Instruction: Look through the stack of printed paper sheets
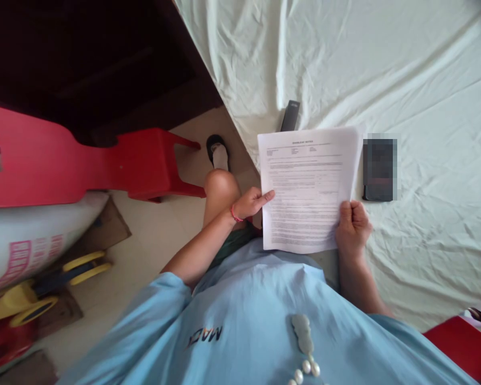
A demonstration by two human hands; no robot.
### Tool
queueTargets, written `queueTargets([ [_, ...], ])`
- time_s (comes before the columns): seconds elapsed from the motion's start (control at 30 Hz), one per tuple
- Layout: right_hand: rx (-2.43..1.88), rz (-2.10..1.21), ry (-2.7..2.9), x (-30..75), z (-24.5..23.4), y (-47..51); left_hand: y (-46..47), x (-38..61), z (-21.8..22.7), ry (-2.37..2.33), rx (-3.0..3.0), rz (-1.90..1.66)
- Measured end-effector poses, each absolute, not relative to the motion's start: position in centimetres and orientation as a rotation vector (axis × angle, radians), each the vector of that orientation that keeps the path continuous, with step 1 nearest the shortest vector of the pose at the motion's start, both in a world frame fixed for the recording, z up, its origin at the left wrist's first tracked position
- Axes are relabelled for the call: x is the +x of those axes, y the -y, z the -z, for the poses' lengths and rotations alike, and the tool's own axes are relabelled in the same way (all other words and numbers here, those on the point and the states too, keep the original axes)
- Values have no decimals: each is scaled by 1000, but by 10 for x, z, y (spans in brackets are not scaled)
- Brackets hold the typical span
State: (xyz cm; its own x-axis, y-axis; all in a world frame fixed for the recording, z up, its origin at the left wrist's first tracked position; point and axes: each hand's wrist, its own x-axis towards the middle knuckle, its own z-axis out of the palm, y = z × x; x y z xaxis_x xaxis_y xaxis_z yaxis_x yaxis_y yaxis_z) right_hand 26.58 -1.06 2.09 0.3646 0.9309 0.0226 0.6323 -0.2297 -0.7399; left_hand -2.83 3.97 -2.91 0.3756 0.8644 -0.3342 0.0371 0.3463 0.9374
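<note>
A stack of printed paper sheets (304,176) is held up in front of my lap, its top page covered in small lines of text. My left hand (249,203) grips the left edge, with the thumb on top of the page and the fingers out of sight beneath. At the lower right edge, my right hand (353,224) is closed on the sheets, fingers curled. A black phone-like object (379,171), partly blurred, lies on the cloth right of the papers. Behind the top edge, a dark narrow object (291,115) sticks out, its lower end covered.
Wrinkled pale cloth (425,69) covers the surface at the right. To the left stand a red plastic chair (32,155) and a red stool (152,163). A printed white sack (36,235) and a yellow wheeled toy (16,305) are on the floor. A red object (465,347) is at lower right.
</note>
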Motion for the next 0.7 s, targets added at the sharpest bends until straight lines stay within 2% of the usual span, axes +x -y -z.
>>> queueTargets([
  [0.27,-1901,-767,1225,270,-27,2,-25,-33,30,-929,991,-602],
  [0.53,-1991,-608,1354,281,-36,4,-23,-30,31,-924,826,-596],
  [0.7,-1944,-530,1439,284,-36,6,-16,-28,22,-1052,997,-605],
])
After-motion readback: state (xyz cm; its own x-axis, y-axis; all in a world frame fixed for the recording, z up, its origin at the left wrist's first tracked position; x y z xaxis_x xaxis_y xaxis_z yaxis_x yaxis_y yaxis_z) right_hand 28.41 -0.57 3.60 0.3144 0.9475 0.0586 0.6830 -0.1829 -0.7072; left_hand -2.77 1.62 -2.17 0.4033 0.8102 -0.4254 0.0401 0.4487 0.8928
